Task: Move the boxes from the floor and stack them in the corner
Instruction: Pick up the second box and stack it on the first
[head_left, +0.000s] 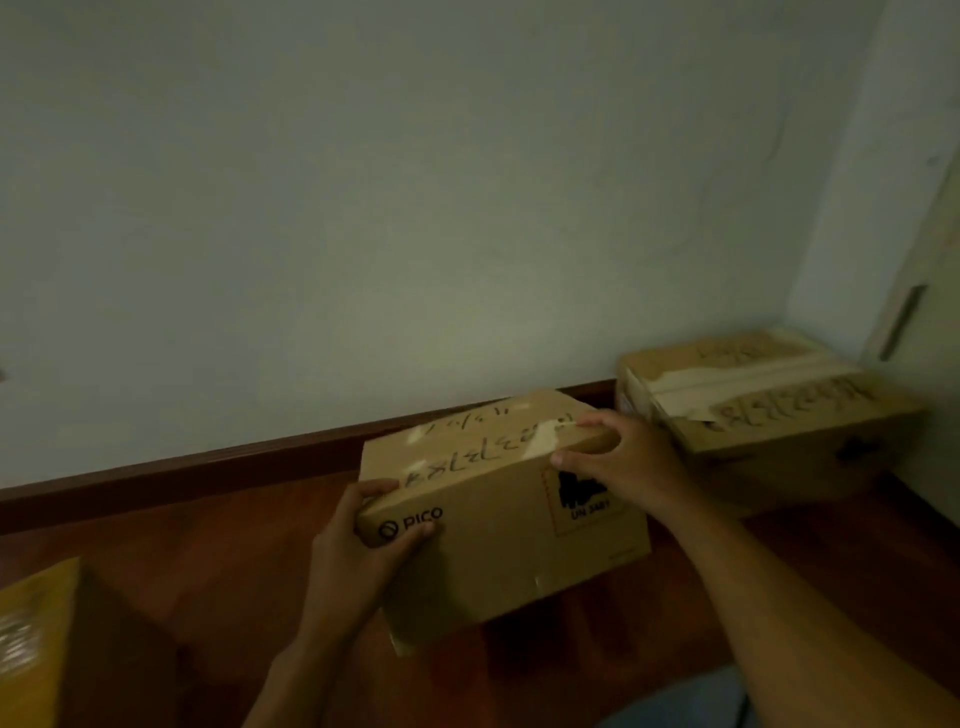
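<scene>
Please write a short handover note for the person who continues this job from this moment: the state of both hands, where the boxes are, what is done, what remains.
Left hand: gripping the near left top corner of the brown cardboard box printed PICO.
Right hand: gripping the same box at its right top edge.
The PICO box is tilted, between the hands, over the red-brown wooden floor; whether it is lifted fully clear is hard to tell.
Done: one taped brown cardboard box with handwriting already sits in the corner.
Left: set the PICO box on the corner box, then move the yellowish cardboard box at the lower left.
</scene>
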